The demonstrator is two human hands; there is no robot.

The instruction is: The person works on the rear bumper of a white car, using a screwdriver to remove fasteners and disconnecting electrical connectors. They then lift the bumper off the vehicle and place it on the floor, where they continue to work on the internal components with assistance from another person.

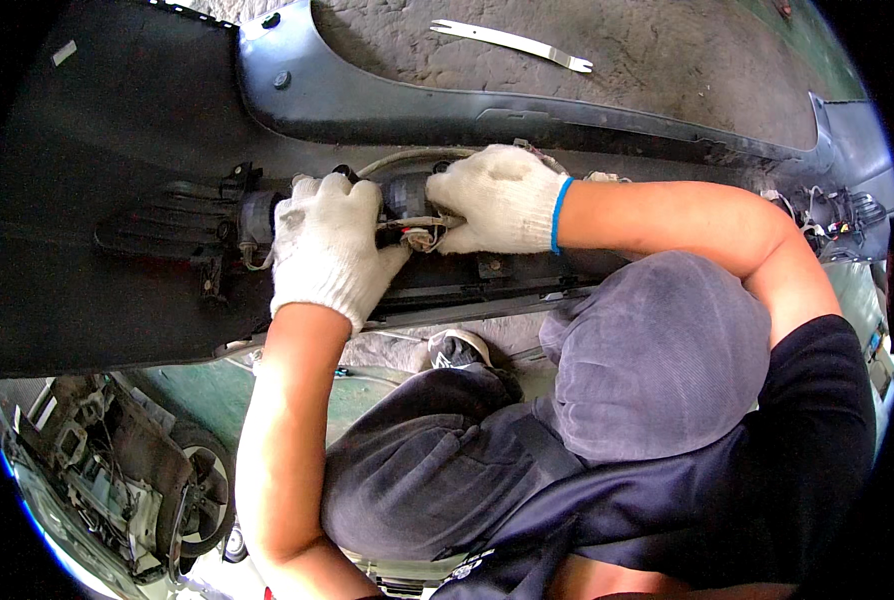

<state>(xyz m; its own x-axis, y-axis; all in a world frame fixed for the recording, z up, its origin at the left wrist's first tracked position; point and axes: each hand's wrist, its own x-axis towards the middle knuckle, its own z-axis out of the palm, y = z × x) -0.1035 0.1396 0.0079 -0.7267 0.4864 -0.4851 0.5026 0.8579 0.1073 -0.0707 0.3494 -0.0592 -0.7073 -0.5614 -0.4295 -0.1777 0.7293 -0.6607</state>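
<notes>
Both my hands wear white knitted gloves and work on the inner side of a large dark car bumper (77, 240). My left hand (327, 240) is closed, fingers curled over a dark unit (404, 193) mounted in the bumper; its thumb points toward a small pale connector (420, 240). From the right, my right hand (497, 200), with a blue cuff edge, has its fingers bent in around thin wiring (417, 221) beside that connector. The fingertips are partly hidden, so the exact grip is unclear. A pale hose (407, 155) arches behind the unit.
A silver pry bar (512, 46) with forked ends lies on the floor beyond the bumper. More wiring and fittings (832, 215) sit at its right end. A partly stripped car with a wheel (202, 490) stands lower left. My bent knees and a shoe (457, 350) are close below.
</notes>
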